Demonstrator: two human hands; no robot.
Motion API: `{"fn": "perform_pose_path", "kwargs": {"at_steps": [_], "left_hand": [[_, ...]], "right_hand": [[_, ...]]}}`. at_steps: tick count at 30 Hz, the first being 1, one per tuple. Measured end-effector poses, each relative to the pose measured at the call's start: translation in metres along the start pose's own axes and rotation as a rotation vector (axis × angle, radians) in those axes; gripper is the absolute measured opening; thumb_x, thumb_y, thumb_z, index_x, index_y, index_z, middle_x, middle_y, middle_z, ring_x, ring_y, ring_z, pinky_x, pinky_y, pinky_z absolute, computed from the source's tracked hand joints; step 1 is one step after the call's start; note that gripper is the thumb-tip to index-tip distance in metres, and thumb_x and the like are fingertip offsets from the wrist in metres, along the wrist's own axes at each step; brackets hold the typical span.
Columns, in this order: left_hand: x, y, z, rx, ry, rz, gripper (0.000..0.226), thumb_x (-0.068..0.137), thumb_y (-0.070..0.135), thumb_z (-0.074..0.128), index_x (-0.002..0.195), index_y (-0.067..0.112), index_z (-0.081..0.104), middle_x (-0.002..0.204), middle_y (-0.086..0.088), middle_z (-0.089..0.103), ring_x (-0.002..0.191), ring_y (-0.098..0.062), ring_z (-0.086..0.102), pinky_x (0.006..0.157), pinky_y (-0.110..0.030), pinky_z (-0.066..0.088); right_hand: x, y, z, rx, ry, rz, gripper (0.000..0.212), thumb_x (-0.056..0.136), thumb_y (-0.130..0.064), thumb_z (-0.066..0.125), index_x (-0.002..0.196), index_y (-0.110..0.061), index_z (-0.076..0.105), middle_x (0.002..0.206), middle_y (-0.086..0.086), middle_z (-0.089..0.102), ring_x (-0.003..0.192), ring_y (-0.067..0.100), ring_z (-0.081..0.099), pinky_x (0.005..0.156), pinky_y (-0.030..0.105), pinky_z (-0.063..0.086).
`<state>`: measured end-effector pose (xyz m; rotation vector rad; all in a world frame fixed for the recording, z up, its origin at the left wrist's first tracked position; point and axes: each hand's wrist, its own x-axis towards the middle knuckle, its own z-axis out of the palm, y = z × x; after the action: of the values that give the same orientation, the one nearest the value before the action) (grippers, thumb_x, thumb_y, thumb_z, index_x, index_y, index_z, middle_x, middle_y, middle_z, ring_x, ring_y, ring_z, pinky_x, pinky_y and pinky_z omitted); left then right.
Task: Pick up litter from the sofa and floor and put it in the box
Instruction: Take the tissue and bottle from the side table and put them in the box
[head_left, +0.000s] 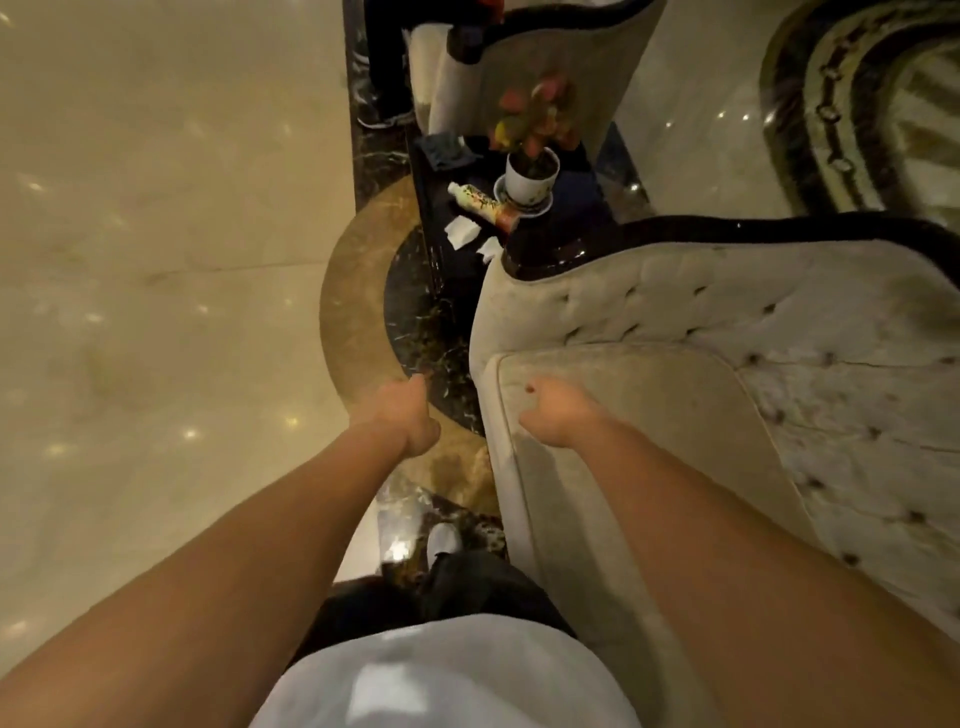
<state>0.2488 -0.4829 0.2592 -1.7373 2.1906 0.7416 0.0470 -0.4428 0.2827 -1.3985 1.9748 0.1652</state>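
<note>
Nearest: white shirt and dark trousers at bottom of view, one pale shoe on the marble floor. Both bare forearms extended forward. Left hand over the floor's dark inlay, fingers curled in loosely, nothing visible in it. Right hand over the front edge of the sofa, fingers curled narrow, thumb out; no object visible in it, though the palm side is hidden. Sofa seat cushion under the right hand apparently bare of litter in the part shown. Further on, past the sofa's dark-trimmed arm: low dark counter carrying the likely targets: two crumpled white tissues near its front edge, a printed tube lying on its side just behind them, touching or just beside the saucer of a white flower pot. Dark cloth at the counter's far side; second chair beyond. Box not in view; location cannot be told. Step in hand, judged: approach to the next litter. Recommended: advance along the sofa edge, open one hand wide before contact, pinch tissues from above, then lift the tube clear of the saucer to avoid tipping the pot. Keep the other hand free for the box.
</note>
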Motion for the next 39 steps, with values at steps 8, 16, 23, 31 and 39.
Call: {"fn": "perform_pose_path", "kwargs": {"at_steps": [8,16,23,31,39], "left_hand": [[0.196,-0.018,-0.099,-0.046,-0.026,0.077,0.037,0.077,0.03,0.062,0.11,0.016,0.053,0.102,-0.008,0.06,0.09,-0.027,0.058,0.074,-0.041,0.053],[0.42,-0.038,-0.142,-0.059,-0.18,0.142,0.036,0.076,0.032,0.06,0.11,0.021,0.054,0.101,-0.007,0.061,0.092,-0.028,0.059,0.081,-0.046,0.053],[0.584,-0.019,-0.124,-0.191,-0.142,0.029,0.073,0.076,0.033,0.072,0.137,0.025,0.033,0.147,-0.012,0.027,0.124,-0.046,0.035,0.092,-0.054,0.044],[0.688,0.036,-0.014,-0.302,-0.151,0.034,0.096,0.067,0.048,0.077,0.142,0.045,0.017,0.159,-0.003,-0.011,0.137,-0.053,-0.004,0.1,-0.069,0.027],[0.695,0.064,0.05,-0.009,-0.058,0.032,0.063,0.08,0.037,0.067,0.131,0.037,0.03,0.154,-0.016,0.006,0.134,-0.052,0.006,0.099,-0.067,0.028]], "right_hand": [[0.179,-0.088,-0.113,-0.06,-0.013,-0.024,0.05,0.091,-0.023,0.053,0.14,-0.018,0.043,0.138,0.015,0.05,0.115,0.032,0.054,0.087,0.037,0.046],[0.358,-0.147,-0.177,-0.104,-0.083,0.127,0.043,0.091,-0.026,0.052,0.133,-0.017,0.047,0.124,0.014,0.056,0.104,0.031,0.057,0.084,0.042,0.051],[0.551,-0.14,-0.226,-0.066,-0.018,0.211,0.052,0.087,-0.028,0.059,0.134,-0.013,0.045,0.126,0.017,0.056,0.111,0.036,0.056,0.088,0.04,0.05],[0.708,-0.073,-0.181,-0.113,0.036,0.083,0.053,0.083,-0.026,0.067,0.129,-0.014,0.043,0.128,0.015,0.051,0.119,0.034,0.049,0.082,0.041,0.047],[0.74,-0.025,-0.128,-0.277,0.169,0.014,0.071,0.084,-0.036,0.068,0.14,-0.014,0.03,0.141,0.013,0.041,0.128,0.033,0.041,0.095,0.047,0.044]]}}
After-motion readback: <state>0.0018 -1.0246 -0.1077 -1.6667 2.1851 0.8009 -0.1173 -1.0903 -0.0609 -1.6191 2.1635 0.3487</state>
